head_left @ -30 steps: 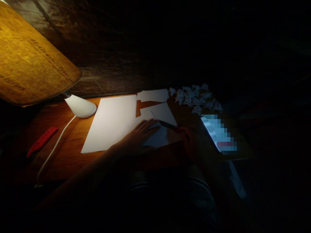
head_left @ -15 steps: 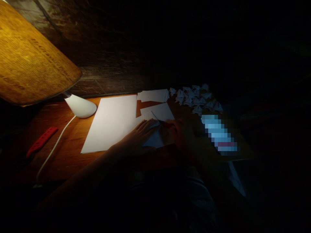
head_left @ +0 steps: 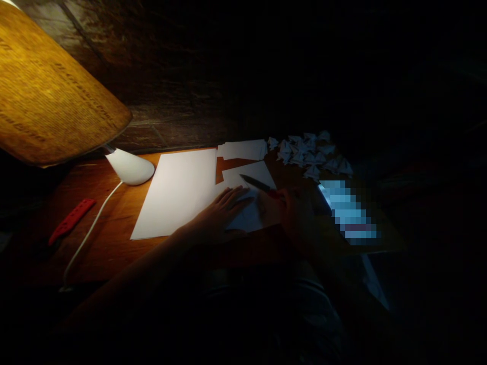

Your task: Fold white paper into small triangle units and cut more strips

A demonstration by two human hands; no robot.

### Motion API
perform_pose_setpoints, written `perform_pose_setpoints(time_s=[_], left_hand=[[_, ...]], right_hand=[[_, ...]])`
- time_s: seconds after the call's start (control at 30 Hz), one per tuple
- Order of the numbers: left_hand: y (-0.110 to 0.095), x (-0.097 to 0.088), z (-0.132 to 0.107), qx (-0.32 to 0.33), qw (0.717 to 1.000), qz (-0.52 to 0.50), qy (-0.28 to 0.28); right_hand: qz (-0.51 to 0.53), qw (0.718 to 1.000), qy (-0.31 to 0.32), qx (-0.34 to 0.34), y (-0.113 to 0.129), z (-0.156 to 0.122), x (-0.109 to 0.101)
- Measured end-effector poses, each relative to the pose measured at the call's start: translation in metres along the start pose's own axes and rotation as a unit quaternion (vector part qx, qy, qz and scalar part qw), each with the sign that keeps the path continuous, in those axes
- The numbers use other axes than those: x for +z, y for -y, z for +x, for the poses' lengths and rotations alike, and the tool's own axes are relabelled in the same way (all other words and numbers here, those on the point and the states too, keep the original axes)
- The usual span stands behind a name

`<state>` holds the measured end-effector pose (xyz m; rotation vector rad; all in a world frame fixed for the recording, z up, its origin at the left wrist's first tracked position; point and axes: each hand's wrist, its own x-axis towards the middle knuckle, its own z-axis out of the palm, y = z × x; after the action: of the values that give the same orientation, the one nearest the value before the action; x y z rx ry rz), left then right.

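Note:
My left hand [head_left: 224,215] lies flat with fingers stretched out on a white paper sheet [head_left: 247,219], holding it down against the table. In my right hand [head_left: 291,208], closed in a grip, is a knife [head_left: 258,183] with a dark blade and what looks like a red handle. Its blade points left, over the paper just beyond my left fingertips. Another sheet [head_left: 254,172] shows behind the blade. A large white sheet [head_left: 178,192] lies to the left of my left hand. Shadow hides much of my right hand.
A lamp with a yellow-brown shade [head_left: 57,96] and white base [head_left: 131,168] stands at the left, its white cord [head_left: 89,225] trailing forward. Nearby lies a red power strip [head_left: 72,219]. Cut paper [head_left: 243,150], folded paper pieces [head_left: 300,152] and a lit phone-like screen [head_left: 350,213] lie at the back and right.
The knife blade has come up and turned so its broad side shows above the paper. My right hand has shifted slightly right and down. My left hand stays on the sheet.

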<state>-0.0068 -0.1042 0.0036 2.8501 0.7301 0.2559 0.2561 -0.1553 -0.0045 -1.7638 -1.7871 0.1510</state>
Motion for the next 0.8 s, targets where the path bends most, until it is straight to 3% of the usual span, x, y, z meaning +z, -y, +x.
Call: perform_pose_setpoints(time_s=[0.33,0.6,0.8], left_hand=[[0.006,0.006,0.009,-0.079,0.995,-0.029,-0.062],[0.002,-0.008,0.024,-0.125,0.989,-0.018,-0.071],[0.002,-0.007,0.024,-0.164,0.961,-0.105,-0.196]], right_hand=[[0.027,0.999,-0.016,0.006,0.001,0.000,-0.002],[0.047,0.999,-0.025,0.011,0.002,-0.001,-0.004],[0.020,0.999,-0.026,0.019,0.002,-0.004,-0.006]])
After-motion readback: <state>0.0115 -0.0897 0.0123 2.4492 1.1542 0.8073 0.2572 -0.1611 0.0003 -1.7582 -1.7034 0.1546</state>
